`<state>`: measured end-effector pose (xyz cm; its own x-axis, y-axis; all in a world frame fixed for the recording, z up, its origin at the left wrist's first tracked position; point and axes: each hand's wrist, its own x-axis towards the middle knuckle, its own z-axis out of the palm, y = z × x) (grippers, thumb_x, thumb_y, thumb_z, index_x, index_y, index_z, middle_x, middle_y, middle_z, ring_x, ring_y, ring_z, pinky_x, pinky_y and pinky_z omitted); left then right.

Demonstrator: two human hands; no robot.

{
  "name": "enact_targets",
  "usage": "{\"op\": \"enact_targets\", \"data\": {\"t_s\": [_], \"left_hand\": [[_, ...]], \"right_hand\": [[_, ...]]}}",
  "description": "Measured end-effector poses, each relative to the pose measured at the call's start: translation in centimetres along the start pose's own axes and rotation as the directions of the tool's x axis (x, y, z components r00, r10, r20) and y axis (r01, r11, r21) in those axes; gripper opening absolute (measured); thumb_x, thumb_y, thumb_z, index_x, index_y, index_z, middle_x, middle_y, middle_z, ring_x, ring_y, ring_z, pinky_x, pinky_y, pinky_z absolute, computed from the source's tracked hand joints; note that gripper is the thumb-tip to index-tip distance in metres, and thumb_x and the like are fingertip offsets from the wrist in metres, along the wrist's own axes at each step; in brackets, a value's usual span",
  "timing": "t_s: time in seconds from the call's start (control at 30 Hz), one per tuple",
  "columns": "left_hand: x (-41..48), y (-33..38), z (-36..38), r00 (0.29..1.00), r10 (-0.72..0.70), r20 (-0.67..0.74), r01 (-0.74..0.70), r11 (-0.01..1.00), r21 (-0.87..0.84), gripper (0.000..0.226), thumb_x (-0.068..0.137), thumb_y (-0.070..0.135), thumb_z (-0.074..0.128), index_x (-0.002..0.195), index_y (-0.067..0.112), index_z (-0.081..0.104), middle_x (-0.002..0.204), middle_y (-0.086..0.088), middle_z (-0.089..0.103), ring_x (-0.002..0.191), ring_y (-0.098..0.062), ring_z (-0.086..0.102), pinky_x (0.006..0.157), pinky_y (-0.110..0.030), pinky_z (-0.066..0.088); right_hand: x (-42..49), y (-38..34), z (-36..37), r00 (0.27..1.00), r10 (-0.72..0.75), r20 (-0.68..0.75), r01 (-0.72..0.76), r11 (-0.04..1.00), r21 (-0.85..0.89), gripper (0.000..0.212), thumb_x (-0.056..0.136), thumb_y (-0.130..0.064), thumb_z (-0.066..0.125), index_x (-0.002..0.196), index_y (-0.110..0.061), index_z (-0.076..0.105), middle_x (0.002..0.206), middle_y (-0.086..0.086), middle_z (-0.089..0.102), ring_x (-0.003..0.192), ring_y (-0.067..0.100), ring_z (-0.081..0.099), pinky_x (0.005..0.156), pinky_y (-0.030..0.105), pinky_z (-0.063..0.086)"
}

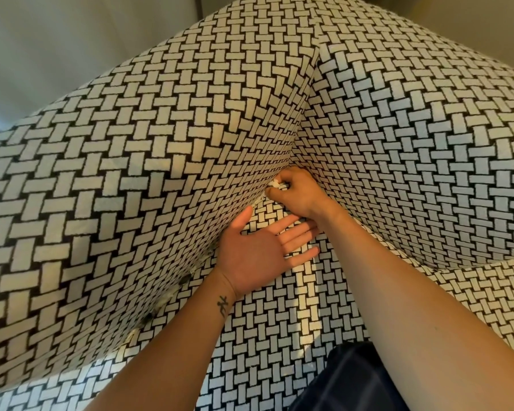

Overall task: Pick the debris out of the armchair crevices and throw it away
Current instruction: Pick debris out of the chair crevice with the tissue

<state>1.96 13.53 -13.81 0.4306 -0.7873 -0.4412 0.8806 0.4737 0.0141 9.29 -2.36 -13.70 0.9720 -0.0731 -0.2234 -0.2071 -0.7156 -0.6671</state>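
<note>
Basket-weave armchair (161, 143) (grey wall (42, 40), perhaps, behind); right hand (297, 192) pinches white debris (275, 185).

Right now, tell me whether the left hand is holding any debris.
No, the left hand lies open and palm up on the seat cushion with nothing in it; the right hand pinches the white scrap.

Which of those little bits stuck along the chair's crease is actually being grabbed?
The white bit at the far end of the crease, pinched by the right hand. The other bits lie nearer along it, untouched.
</note>
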Motion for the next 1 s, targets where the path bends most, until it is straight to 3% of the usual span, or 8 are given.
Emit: {"op": "enact_targets", "data": {"t_s": [0.2,0.43,0.5,0.6,0.7,0.8,0.9,1.0], "left_hand": [[0.2,0.1,-0.2,1.000,-0.015,-0.016,0.015,1.000,-0.015,0.093,0.095,0.064,0.043,0.154,-0.006,0.031,0.158,-0.033,0.034,0.152,-0.043,0.023,0.120,-0.066,0.018],[0.0,0.2,0.0,0.999,-0.001,-0.040,0.001,1.000,-0.009,0.089,0.095,0.061,0.047,0.151,-0.007,0.037,0.156,-0.035,0.037,0.152,-0.044,0.023,0.123,-0.065,0.014],[-0.1,0.2,0.1,0.999,0.008,-0.037,-0.009,1.000,-0.017,0.088,0.095,0.060,0.049,0.151,-0.006,0.038,0.156,-0.034,0.037,0.152,-0.044,0.023,0.123,-0.065,0.013],[0.0,0.2,0.0,0.999,0.025,-0.038,-0.025,1.000,-0.007,0.087,0.095,0.060,0.050,0.153,-0.004,0.036,0.158,-0.032,0.035,0.152,-0.044,0.022,0.123,-0.065,0.012],[0.1,0.1,-0.1,0.999,0.035,-0.033,-0.033,0.999,0.040,0.084,0.095,0.060,0.049,0.149,-0.005,0.042,0.153,-0.033,0.043,0.147,-0.044,0.031,0.123,-0.065,0.013],[0.2,0.1,0.0,0.999,0.034,-0.025,-0.032,0.998,0.057,0.079,0.098,0.059,0.046,0.144,-0.005,0.045,0.144,-0.035,0.052,0.137,-0.046,0.040,0.123,-0.065,0.015],[0.2,0.0,0.0,1.000,0.025,-0.015,-0.023,0.997,0.074,0.076,0.101,0.058,0.041,0.149,-0.001,0.042,0.151,-0.031,0.046,0.145,-0.042,0.035,0.124,-0.062,0.013],[0.2,0.1,-0.1,1.000,-0.004,0.013,0.003,0.998,0.068,0.067,0.103,0.050,0.040,0.149,0.001,0.043,0.156,-0.027,0.043,0.146,-0.039,0.037,0.122,-0.060,0.020]], "right_hand": [[-1.2,0.3,-0.7,1.000,-0.016,0.004,0.015,0.981,0.196,0.015,0.091,-0.025,0.073,0.092,-0.010,0.071,0.097,0.009,0.070,0.088,0.019,0.061,0.080,0.033,0.047],[-2.2,0.1,-1.3,1.000,0.027,0.005,-0.027,0.943,0.332,0.019,0.094,-0.029,0.070,0.095,-0.010,0.069,0.088,0.002,0.073,0.078,0.020,0.066,0.081,0.037,0.055],[-2.7,0.2,-1.6,0.999,0.045,0.006,-0.044,0.925,0.376,0.018,0.095,-0.029,0.070,0.095,-0.011,0.070,0.105,-0.008,0.072,0.097,0.009,0.064,0.090,0.027,0.051],[-3.5,0.8,-1.8,0.999,0.044,0.009,-0.044,0.913,0.405,0.012,0.095,-0.029,0.070,0.092,-0.018,0.071,0.137,-0.009,0.062,0.124,0.008,0.056,0.110,0.031,0.040],[-5.2,0.8,-2.6,0.998,0.062,0.013,-0.061,0.887,0.457,0.015,0.095,-0.031,0.069,0.095,-0.017,0.070,0.111,-0.004,0.073,0.100,0.007,0.067,0.093,0.030,0.053],[-7.0,0.8,-3.3,0.994,0.089,0.058,-0.106,0.851,0.515,0.016,0.095,-0.030,0.069,0.098,-0.015,0.071,0.097,-0.002,0.075,0.081,0.007,0.067,0.074,0.026,0.054],[-8.3,1.4,-3.8,0.985,0.093,0.147,-0.153,0.864,0.479,0.013,0.094,-0.028,0.070,0.101,-0.018,0.075,0.093,-0.025,0.071,0.090,-0.004,0.066,0.083,0.018,0.051],[-9.1,1.5,-4.0,0.980,0.034,0.194,-0.111,0.908,0.403,0.016,0.095,-0.028,0.070,0.106,-0.019,0.077,0.119,-0.029,0.065,0.110,-0.022,0.050,0.095,0.009,0.036]]}}
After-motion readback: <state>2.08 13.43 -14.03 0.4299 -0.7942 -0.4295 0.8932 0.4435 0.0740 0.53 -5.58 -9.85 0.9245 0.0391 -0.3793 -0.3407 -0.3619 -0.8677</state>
